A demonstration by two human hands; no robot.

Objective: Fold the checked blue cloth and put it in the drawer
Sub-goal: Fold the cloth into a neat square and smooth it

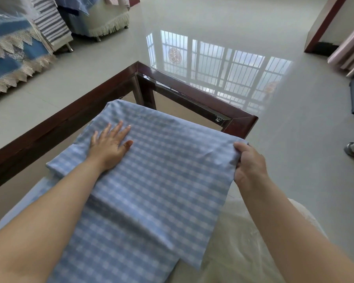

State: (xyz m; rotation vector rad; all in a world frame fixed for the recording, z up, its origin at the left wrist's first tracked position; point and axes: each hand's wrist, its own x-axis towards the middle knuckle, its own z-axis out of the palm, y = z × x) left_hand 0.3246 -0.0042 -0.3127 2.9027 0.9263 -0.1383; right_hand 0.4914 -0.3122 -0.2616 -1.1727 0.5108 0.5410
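The left hand (108,148) lies flat on the cloth (161,180), fingers spread, likely pinning it to the bench (241,121); the right hand (248,164) pinches the cloth's right edge, probably to fold it over

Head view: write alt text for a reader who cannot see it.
A person's left hand presses flat on a checked blue cloth spread over a glass-topped wooden table, while the right hand grips the cloth's right edge.

Matt woven cloth (161,170) — glossy wood table (70,111)
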